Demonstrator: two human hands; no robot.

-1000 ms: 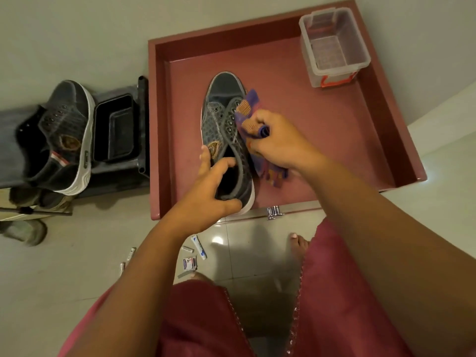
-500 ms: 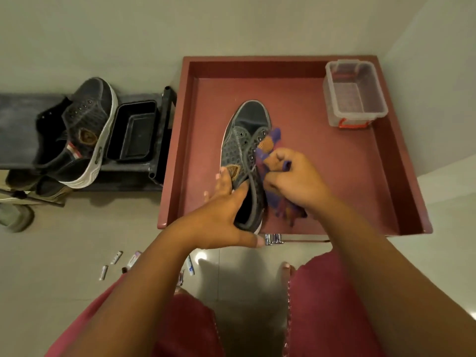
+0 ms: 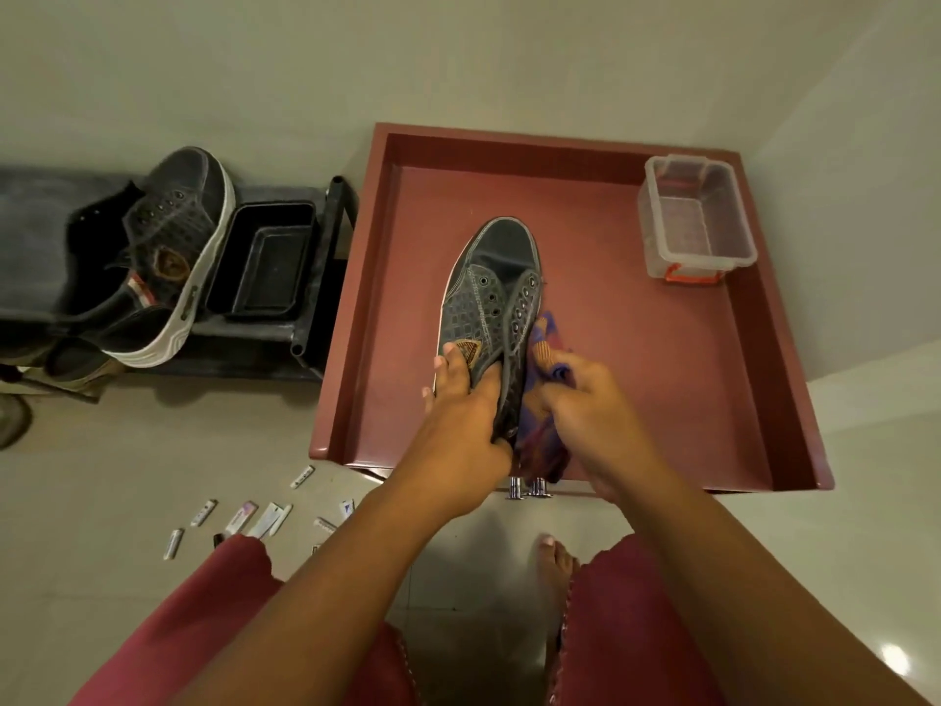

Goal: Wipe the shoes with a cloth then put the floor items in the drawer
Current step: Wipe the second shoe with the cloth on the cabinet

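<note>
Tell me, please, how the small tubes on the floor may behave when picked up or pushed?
The small tubes look thin and short, so they are probably light and easy to pinch. Several seem rounded, so a push on the glossy floor tiles might make them slide or roll. They lie scattered, so picking them one by one seems likely.

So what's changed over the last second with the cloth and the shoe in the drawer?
The right hand has drawn the cloth back along the shoe, from beside the eyelets toward the heel. The left hand kept its hold on the heel end. The shoe remains over the open drawer; the clear box, the second shoe and the floor items are untouched.
</note>
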